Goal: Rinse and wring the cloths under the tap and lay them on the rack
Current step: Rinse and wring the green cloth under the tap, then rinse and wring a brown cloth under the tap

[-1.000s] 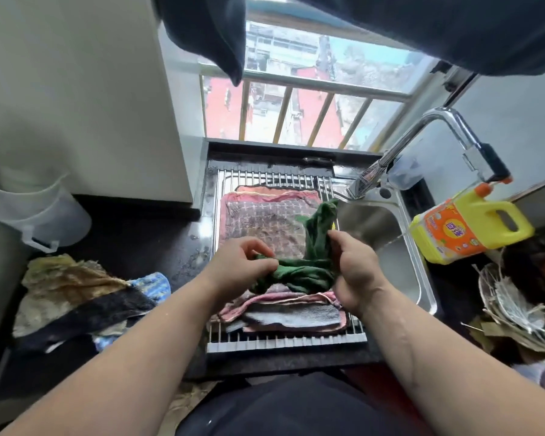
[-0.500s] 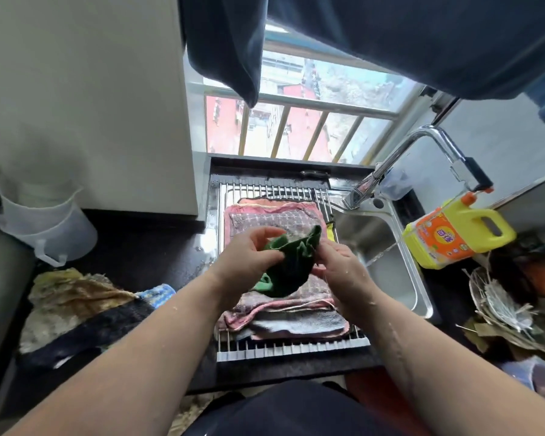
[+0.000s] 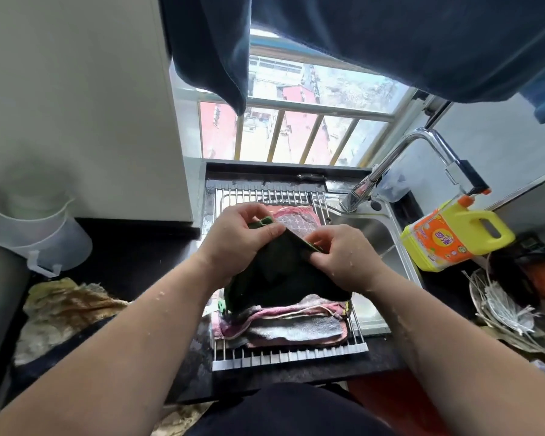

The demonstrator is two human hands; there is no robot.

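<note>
Both sets of fingers (image 3: pixel 249 215) are curled, pinching the top edge of the dark green cloth (image 3: pixel 280 278). The left hand (image 3: pixel 243 237) has one corner between thumb and fingertips, and the right hand (image 3: pixel 343 256) nips the edge a bit further right. So the cloth is stretched between them and hangs over the rack (image 3: pixel 290 357). The big navy fabric (image 3: pixel 390 42) hanging across the top is cut off by the frame. The rack is thin metal bars sitting over the left part of the steel sink (image 3: pixel 375 234). The green cloth's lower hem drapes onto the flat pink and grey cloths (image 3: pixel 296 325) on it, hiding their middle. There's a crumpled pile of cloths (image 3: pixel 63 309) on the dark counter on the left and a yellow plastic detergent jug (image 3: pixel 453 237) on the right. A bent chrome tap (image 3: pixel 422 143) sits far right, and there are water droplets on both forearms.
</note>
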